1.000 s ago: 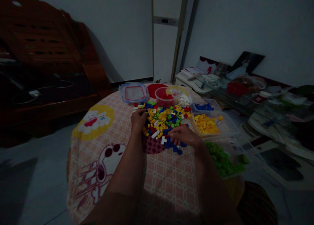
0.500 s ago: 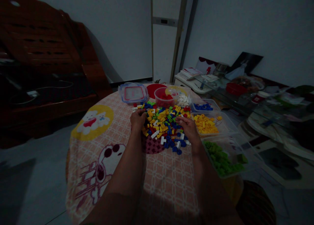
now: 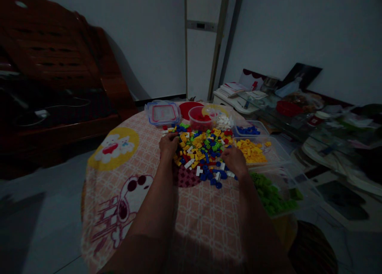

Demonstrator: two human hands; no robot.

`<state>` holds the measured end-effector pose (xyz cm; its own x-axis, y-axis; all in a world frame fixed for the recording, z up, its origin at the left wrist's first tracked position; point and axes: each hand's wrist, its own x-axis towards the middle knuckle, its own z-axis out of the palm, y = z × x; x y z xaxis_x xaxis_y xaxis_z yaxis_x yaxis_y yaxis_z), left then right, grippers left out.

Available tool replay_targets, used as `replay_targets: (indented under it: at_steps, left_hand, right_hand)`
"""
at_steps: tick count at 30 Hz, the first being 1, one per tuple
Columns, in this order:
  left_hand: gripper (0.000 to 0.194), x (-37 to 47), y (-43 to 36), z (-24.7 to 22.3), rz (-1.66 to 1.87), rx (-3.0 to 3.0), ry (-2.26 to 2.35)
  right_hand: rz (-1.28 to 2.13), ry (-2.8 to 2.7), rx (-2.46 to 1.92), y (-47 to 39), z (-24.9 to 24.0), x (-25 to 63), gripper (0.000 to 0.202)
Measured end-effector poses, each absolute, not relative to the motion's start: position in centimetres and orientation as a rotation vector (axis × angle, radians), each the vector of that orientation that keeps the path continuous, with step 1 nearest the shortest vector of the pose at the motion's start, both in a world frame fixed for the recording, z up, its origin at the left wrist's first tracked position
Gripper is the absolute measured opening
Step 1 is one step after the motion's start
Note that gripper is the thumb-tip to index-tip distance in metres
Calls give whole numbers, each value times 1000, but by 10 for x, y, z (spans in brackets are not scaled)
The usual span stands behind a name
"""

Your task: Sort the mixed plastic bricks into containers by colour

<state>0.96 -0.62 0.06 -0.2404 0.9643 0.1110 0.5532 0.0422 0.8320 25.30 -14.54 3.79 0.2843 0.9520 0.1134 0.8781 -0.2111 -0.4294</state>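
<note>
"So, where is the pile of toy bricks (image 3: 197,147)?"

"It lies on the patterned cloth (image 3: 209,210) of the round table, between the two hands. The colours are mixed: yellow, blue, green, red and white. One white T-shaped brick (image 3: 199,171) is at the near side."

"And how are the fingers?"

"The left hand (image 3: 168,144) is at the left edge of the pile, with its fingers bent. The right hand (image 3: 234,159) is at the right edge, its fingers bent and close together. Whether either hand holds a brick, I cannot tell."

"What is around them?"

"On the right, one clear box (image 3: 280,156) has yellow bricks, a nearer box (image 3: 308,192) has green ones, and a farther box (image 3: 263,126) has blue ones. Behind the pile, a round tub (image 3: 200,125) contains red pieces, and a blue-edged lid (image 3: 164,113) is to its left."
</note>
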Motion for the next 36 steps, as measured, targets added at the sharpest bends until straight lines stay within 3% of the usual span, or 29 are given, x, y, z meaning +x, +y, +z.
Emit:
replay_targets:
  at_steps: [24,33,36]
  left_hand:
    - [33,9,-5,-1,1085,1523,1856]
    - [32,9,-4,-4,1124,1526,1826]
    - [32,9,-2,-7,1122,1527,1827]
  right_hand:
    - [173,-2040,-2401,-152,44,238,27]
    - [-213,-1239,-2499,-162,68,247,33]
    - [-218,-1233,-2430,-162,66,249,32]
